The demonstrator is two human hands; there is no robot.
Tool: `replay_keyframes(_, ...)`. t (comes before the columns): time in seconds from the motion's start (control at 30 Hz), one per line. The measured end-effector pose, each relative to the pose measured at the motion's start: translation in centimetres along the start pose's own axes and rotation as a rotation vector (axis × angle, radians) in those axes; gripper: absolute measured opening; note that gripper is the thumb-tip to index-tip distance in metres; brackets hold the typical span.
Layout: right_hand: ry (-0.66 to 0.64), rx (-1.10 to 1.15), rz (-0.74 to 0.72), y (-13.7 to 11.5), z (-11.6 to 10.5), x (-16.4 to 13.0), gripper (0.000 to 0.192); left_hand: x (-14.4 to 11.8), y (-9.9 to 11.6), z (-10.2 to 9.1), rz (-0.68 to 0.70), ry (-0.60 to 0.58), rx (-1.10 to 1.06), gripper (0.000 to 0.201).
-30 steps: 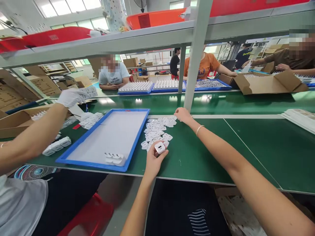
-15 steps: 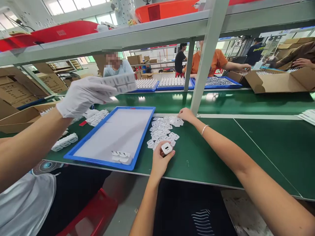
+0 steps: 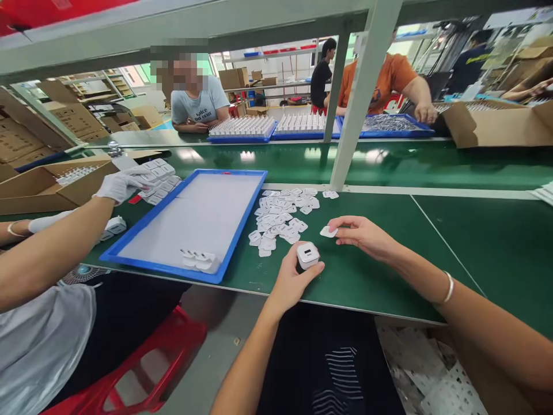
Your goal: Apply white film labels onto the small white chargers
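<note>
My left hand [image 3: 294, 275] is wrapped round a white charger [image 3: 308, 255], its face with a dark port turned up, just above the table's front edge. To its right, my right hand [image 3: 360, 235] pinches a small flat white plastic piece [image 3: 329, 231] between thumb and fingers, apart from the charger. A loose heap of similar flat white pieces [image 3: 276, 219] with dark slots lies on the green table behind my left hand. Left of the heap, a blue-rimmed tray [image 3: 231, 245] holds several white chargers [image 3: 199, 260] with prongs up in its near right corner.
A co-worker's gloved hand [image 3: 118, 185] rests at rows of white chargers [image 3: 159, 178] left of the tray. A post [image 3: 358, 104] rises behind the heap. Filled trays [image 3: 242, 138] and an open carton [image 3: 501, 127] stand across the green belt. A red stool [image 3: 173, 351] is at lower left.
My right hand has drawn back from the heap's far edge with a flat white piece. My left hand still holds the charger. The co-worker's gloved hand has lowered its white pieces to the table.
</note>
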State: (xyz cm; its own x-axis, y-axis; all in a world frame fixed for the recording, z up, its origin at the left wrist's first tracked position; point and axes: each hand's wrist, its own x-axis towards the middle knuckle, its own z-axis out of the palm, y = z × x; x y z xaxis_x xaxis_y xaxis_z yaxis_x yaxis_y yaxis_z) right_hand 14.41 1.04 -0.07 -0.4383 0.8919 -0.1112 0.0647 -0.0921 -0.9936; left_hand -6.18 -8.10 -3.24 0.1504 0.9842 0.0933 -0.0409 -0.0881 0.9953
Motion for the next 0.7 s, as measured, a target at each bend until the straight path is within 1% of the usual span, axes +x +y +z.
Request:
replay_keyframes(0.07,-0.041,0.056,0.051,0.0,0.3,-0.3,0.018,-0.2,-0.2,0.4,-0.02,-0.009,0.026,0.022)
replay_keyframes(0.17,-0.061,0.135,0.082,-0.3,0.6,-0.4,0.017,-0.5,-0.4,0.3,-0.008,0.043,0.084,0.022)
replay_keyframes(0.27,0.015,0.137,0.068,-0.6,0.8,-0.6,0.019,-0.6,-0.5,0.3,0.018,0.13,0.143,0.027)
replay_keyframes(0.33,0.062,0.092,0.042,-0.7,0.9,-0.9,0.024,-0.7,-0.4,0.5,0.029,0.15,0.165,0.03)
replay_keyframes(0.4,0.063,0.08,0.033,-0.8,1.1,-1.2,0.037,-0.7,-0.2,0.7,0.043,0.139,0.198,0.035)
replay_keyframes(0.43,0.049,0.091,0.041,-0.9,1.2,-1.4,0.041,-0.7,-0.1,0.8,0.054,0.128,0.224,0.037)
replay_keyframes(0.47,0.027,0.103,0.057,-1.0,1.4,-1.5,0.042,-0.8,0.0,0.8,0.067,0.114,0.255,0.039)
replay_keyframes(0.6,-0.05,0.115,0.114,-1.4,1.6,-2.0,0.024,-0.9,0.3,0.8,0.103,0.054,0.337,0.043)
replay_keyframes(0.7,-0.057,0.113,0.125,-1.6,1.5,-2.2,0.021,-1.0,0.3,0.8,0.12,0.022,0.352,0.041)
